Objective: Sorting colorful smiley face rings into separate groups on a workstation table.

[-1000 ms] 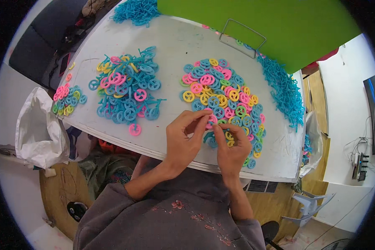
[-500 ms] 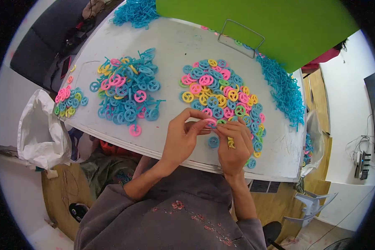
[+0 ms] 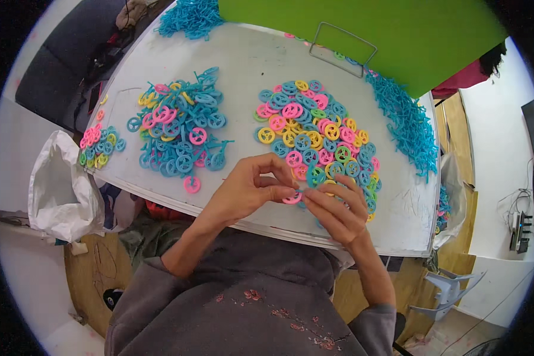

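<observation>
A pink spoked wheel [image 3: 292,202] is pinched by the left hand [image 3: 244,188] at seven o'clock from the wheel pile [image 3: 315,140]; whether anything is grasped by the right hand [image 3: 342,213] cannot be told. Assembly seems in hand; fine alignment is apparently needed.

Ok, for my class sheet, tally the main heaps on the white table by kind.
Blue stick heaps: 2
Wheel heaps: 2
Mixed wheel-and-stick heap: 1
Total: 5
</observation>
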`<move>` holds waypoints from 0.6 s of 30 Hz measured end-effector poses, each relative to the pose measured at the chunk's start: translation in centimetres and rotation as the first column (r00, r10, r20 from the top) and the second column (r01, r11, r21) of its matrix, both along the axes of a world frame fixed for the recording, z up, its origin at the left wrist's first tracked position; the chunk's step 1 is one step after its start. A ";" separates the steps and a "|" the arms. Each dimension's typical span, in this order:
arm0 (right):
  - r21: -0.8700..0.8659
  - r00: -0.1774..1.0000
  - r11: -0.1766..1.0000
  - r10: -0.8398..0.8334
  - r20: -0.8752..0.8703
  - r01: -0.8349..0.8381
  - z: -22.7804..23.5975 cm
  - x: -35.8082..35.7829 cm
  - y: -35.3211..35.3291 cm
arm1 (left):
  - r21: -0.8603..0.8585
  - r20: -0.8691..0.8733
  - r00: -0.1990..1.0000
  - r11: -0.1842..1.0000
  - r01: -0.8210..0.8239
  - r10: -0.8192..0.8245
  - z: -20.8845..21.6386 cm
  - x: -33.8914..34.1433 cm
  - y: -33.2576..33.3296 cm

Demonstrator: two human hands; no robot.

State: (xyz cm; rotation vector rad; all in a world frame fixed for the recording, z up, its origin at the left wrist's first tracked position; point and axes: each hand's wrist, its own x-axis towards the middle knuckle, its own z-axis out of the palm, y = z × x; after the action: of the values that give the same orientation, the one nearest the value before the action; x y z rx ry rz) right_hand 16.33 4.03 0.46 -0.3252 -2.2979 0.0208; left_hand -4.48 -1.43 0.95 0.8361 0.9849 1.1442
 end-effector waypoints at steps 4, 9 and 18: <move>0.045 0.994 0.994 0.098 0.043 -0.100 -0.4 0.2 0.2 | 0.032 -0.097 0.990 0.993 0.109 -0.106 -1.6 -0.3 0.4; 0.089 0.989 0.988 0.119 0.091 -0.127 -0.4 0.4 0.3 | -0.110 -0.053 0.977 0.974 0.200 -0.206 -2.2 -0.6 1.0; -0.071 0.995 0.995 0.080 0.064 -0.076 -0.5 0.3 0.7 | -0.083 -0.060 0.997 0.995 0.053 -0.058 0.4 0.7 -0.1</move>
State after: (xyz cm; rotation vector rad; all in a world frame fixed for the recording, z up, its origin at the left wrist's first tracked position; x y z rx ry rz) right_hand 16.65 4.69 -0.05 -0.2750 -2.3790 0.1306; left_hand -3.81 -1.50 1.31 0.8331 1.0470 1.0296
